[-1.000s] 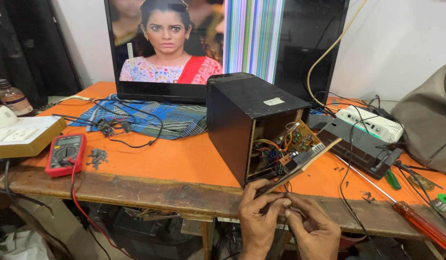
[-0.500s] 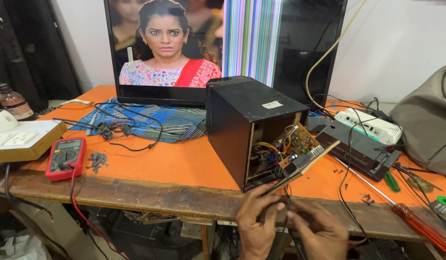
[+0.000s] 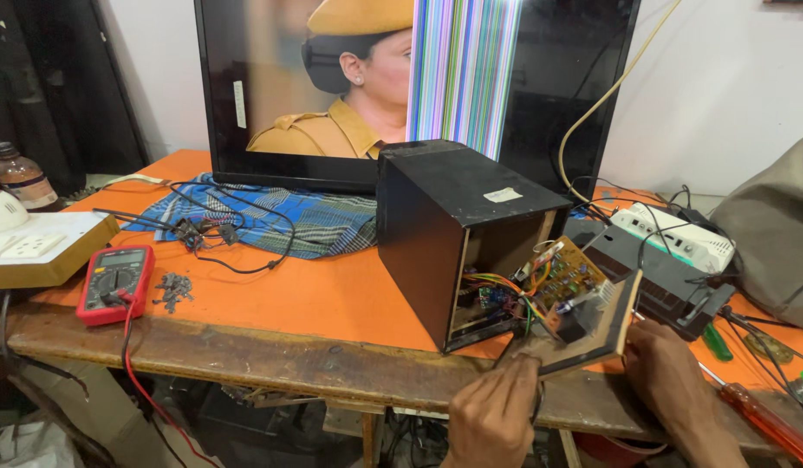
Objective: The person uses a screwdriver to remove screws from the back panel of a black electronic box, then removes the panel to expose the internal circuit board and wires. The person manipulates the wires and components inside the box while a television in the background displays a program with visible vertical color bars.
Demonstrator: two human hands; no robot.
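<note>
Orange counter [image 3: 315, 299]: at its front edge, 2 hands, left [image 3: 492, 416] and right [image 3: 670, 377], have fingers clamped on the panel [image 3: 592, 334] by the black box [image 3: 453, 217].

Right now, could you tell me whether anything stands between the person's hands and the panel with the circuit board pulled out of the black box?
Nothing visible does. The left hand already grips the panel at its lower left edge, and the right hand is at its right edge. Coloured wires run from the circuit board back into the black box.
</note>
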